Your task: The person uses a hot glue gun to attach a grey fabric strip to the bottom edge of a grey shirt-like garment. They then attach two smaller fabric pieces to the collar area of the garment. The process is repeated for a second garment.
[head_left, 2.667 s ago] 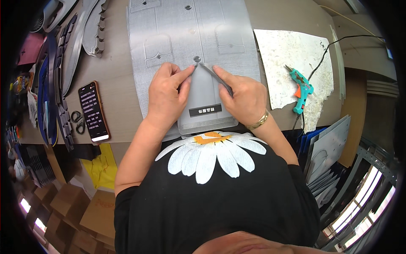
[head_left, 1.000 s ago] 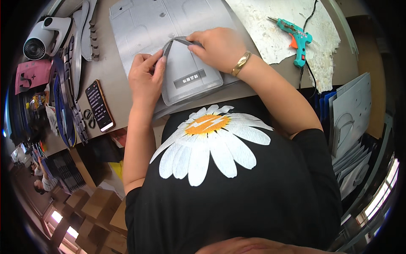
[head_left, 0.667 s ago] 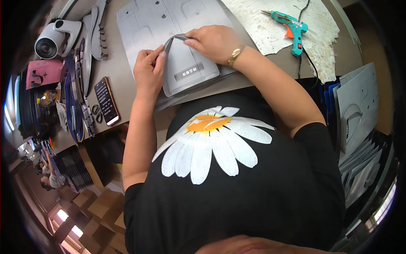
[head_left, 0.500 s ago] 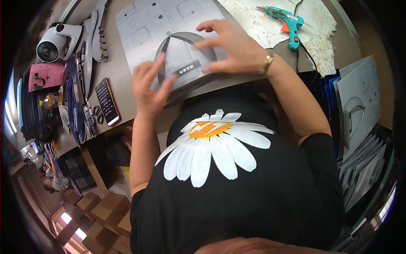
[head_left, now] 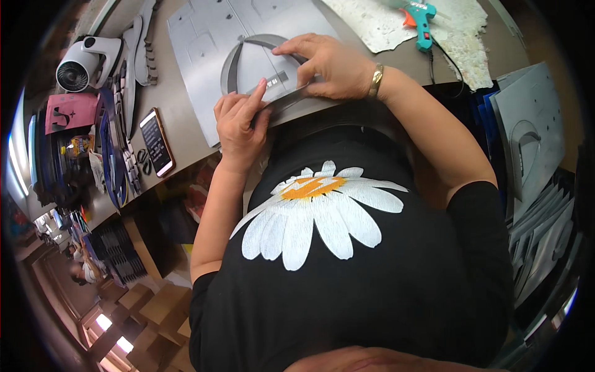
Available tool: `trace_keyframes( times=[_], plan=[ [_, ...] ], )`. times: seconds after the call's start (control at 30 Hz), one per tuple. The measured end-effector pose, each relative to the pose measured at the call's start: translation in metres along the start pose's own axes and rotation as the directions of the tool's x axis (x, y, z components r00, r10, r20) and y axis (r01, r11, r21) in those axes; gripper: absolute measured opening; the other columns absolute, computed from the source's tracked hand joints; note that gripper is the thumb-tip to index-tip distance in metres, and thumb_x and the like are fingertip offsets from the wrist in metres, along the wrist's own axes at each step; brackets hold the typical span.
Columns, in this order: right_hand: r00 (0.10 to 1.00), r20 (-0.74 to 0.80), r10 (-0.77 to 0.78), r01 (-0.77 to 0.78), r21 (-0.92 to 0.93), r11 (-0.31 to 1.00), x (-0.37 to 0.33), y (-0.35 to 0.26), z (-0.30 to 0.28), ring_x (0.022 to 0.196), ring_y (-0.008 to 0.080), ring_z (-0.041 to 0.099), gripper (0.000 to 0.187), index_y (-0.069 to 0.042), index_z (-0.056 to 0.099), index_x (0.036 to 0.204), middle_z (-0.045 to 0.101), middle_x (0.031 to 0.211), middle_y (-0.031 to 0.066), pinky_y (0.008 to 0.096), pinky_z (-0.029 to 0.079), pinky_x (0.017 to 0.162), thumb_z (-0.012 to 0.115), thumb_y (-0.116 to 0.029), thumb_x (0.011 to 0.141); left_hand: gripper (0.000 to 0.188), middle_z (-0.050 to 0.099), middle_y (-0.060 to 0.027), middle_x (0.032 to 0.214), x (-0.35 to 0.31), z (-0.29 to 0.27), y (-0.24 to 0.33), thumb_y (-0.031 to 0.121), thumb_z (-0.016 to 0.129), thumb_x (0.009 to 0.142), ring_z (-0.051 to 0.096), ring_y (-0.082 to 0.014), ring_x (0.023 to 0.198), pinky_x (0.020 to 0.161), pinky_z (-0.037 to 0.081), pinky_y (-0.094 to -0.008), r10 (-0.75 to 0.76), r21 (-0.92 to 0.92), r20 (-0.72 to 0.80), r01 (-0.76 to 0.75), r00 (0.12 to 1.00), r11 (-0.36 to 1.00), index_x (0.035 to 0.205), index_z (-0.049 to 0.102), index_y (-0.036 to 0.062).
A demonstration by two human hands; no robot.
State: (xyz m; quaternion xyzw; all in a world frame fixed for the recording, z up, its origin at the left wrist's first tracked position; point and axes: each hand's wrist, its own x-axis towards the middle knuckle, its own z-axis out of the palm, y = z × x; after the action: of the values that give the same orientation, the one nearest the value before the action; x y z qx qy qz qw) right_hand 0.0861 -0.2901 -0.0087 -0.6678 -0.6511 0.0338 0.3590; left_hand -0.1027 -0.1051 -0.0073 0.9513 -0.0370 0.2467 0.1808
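Note:
A flat grey paper bag [head_left: 197,53] lies on the table in front of me, its near edge close to the table's edge. A grey ribbon handle [head_left: 230,67] arches over it, above a small dark label [head_left: 280,81]. My left hand [head_left: 242,127] is closed at the bag's near edge, fingers curled and index finger pointing along it. My right hand [head_left: 338,69] bends over the right side of the handle, its fingertips on the ribbon and the thumb by the near edge. The fingers partly hide that edge.
A teal glue gun [head_left: 423,28] lies on a glue-spotted white sheet [head_left: 474,59] at the far right. On the left are a phone [head_left: 157,142], scissors [head_left: 144,162] and a white fan [head_left: 87,62]. More grey bags [head_left: 539,130] stand at right; cardboard boxes [head_left: 164,304] sit lower left.
My left hand has moved right and closed from spread fingers onto the bag's near edge. My right hand has come down onto the handle and bag. The bag has shifted slightly.

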Motion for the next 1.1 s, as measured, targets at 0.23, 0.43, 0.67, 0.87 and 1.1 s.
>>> trace_keyframes(
  times=[0.23,0.43,0.67,0.87,1.1],
  plan=[
    [0.930,-0.336,0.149,-0.217,-0.175,0.961,-0.030,-0.001,-0.026,0.123,0.0334,0.055,0.040,-0.006,0.067,0.121,0.060,0.133,0.0173,0.0433,0.043,0.105,0.070,-0.025,0.086,0.085,0.042,-0.0235,0.150,-0.025,-0.030,-0.023,0.018,0.073,0.091,0.039,-0.0333,0.141,0.117,0.028,-0.0436,-0.520,-0.318,-0.261,0.436,0.813,0.842,0.157,0.022,-0.0001],
    [0.923,-0.325,0.206,-0.348,-0.479,0.806,-0.051,-0.020,-0.005,0.104,0.0321,0.063,0.025,-0.003,0.065,0.095,0.068,0.098,0.0145,0.0458,0.046,0.098,0.068,-0.024,0.082,0.084,0.051,-0.0252,0.142,-0.039,-0.052,-0.094,0.013,0.066,0.094,0.049,-0.0299,0.130,0.113,0.033,-0.0408,-0.806,-0.635,0.065,0.648,0.588,0.420,0.158,0.014,-0.0011],
    [0.852,-0.295,0.433,-0.522,-0.404,0.751,-0.047,-0.038,0.013,0.139,0.0343,0.041,0.045,-0.004,0.065,0.122,0.055,0.140,0.0180,0.0522,0.024,0.119,0.062,-0.036,0.091,0.084,0.055,-0.0130,0.132,-0.016,-0.063,-0.093,0.018,0.069,0.094,0.055,-0.0196,0.113,0.094,0.040,-0.0359,-0.828,-0.627,0.066,0.669,0.556,0.400,0.159,0.018,0.0044],
    [0.856,-0.292,0.426,-0.516,-0.443,0.734,-0.043,-0.047,0.025,0.143,0.0359,0.036,0.052,0.000,0.062,0.129,0.052,0.144,0.0193,0.0533,0.020,0.120,0.057,-0.039,0.094,0.079,0.051,-0.0256,0.140,-0.021,-0.066,-0.104,0.014,0.066,0.096,0.051,-0.0262,0.126,0.109,0.035,-0.0384,-0.789,-0.456,0.143,0.747,0.598,0.484,0.159,0.019,0.0020],
    [0.866,-0.264,0.424,-0.496,-0.368,0.786,-0.040,-0.042,0.022,0.135,0.0359,0.043,0.039,-0.005,0.067,0.118,0.058,0.135,0.0183,0.0548,0.024,0.117,0.055,-0.035,0.095,0.070,0.051,-0.0251,0.142,-0.009,-0.094,-0.059,0.008,0.062,0.096,0.053,-0.0289,0.127,0.107,0.042,-0.0407,-0.752,-0.708,0.045,0.552,0.658,0.440,0.155,0.027,0.0000]
  ],
)
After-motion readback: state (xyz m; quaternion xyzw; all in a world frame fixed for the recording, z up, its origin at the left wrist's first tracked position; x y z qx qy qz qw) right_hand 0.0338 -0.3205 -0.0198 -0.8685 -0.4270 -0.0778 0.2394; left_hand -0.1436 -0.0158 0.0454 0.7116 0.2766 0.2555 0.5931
